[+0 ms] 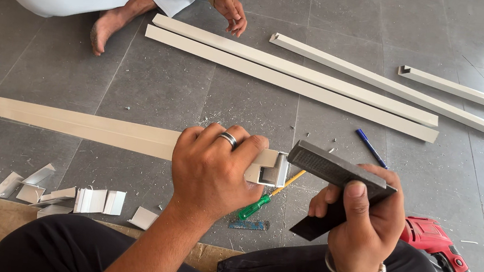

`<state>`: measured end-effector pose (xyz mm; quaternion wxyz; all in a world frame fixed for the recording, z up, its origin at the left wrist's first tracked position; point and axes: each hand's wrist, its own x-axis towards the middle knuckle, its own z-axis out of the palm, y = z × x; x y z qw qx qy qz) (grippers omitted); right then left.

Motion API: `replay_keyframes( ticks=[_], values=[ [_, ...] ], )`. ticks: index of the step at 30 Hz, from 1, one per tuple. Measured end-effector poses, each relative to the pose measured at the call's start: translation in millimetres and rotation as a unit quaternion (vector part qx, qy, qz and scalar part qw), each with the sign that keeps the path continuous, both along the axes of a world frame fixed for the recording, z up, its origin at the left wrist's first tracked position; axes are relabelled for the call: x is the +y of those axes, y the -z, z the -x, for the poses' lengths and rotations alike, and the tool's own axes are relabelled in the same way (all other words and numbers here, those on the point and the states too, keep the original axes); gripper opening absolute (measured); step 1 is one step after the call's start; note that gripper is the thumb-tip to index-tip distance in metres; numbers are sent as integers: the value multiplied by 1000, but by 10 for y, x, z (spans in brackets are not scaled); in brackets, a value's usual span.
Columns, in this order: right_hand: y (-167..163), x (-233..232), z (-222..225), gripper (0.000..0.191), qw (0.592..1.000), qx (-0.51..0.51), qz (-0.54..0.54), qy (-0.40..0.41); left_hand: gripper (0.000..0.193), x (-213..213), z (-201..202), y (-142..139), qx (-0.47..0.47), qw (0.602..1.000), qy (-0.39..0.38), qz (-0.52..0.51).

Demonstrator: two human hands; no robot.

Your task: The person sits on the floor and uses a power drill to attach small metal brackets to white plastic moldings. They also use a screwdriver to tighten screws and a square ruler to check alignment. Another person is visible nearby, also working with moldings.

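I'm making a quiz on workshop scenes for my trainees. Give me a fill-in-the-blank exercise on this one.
1. The left hand grips the end of a cream ____ profile.
2. The right hand holds a dark flat ____.
3. The screwdriver on the floor has a ____ handle.
4. The power drill by the right knee is ____.

Missing words: channel; file; green; red

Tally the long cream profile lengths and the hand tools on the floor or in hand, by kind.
Cream profile lengths: 5, one gripped by the left hand
File: 1, in the right hand
Screwdriver: 1
Pen: 1
Red drill: 1
Total: 9
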<state>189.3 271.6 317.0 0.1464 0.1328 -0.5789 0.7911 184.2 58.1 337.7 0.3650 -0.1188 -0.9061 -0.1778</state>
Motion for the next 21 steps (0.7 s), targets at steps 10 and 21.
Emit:
replay_keyframes(
  ticks=[10,21],
  values=[
    [120,-67,-23,17,997,67,43,23,34,-24,28,22,2,1000,-2,0],
    [127,-107,-46,24,998,53,19,0,34,-36,23,30,6,1000,3,-4]
  ],
)
